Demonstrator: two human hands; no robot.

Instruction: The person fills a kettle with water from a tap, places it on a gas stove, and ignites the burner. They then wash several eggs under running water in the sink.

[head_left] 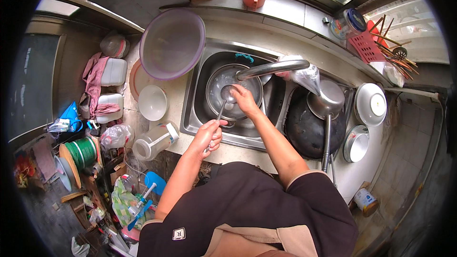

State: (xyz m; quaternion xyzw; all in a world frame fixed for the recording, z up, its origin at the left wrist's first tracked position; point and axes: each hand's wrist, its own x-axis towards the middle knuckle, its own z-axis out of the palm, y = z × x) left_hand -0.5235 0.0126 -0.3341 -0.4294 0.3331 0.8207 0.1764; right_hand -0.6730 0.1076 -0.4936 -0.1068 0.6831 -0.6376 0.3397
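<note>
My left hand (207,136) is closed around the handle of a metal ladle (227,94). At the ladle's bowl, the fingers of my right hand (245,100) grip the rim. Both are over a round metal basin (213,80), which sits in the left bowl of a stainless steel double sink (192,78). The basin seems to hold water. A curved metal faucet (273,69) reaches across above the basin and my right hand. Part of the basin is hidden beneath my right hand and the ladle.
A large translucent washbasin (173,44) and a white bowl (153,102) stand left of the sink. A dark wok (300,128) and a long-handled saucepan (325,98) cover the right sink bowl. White bowls (370,104) rest further right. A plastic jug (151,144) lies near the counter's front edge.
</note>
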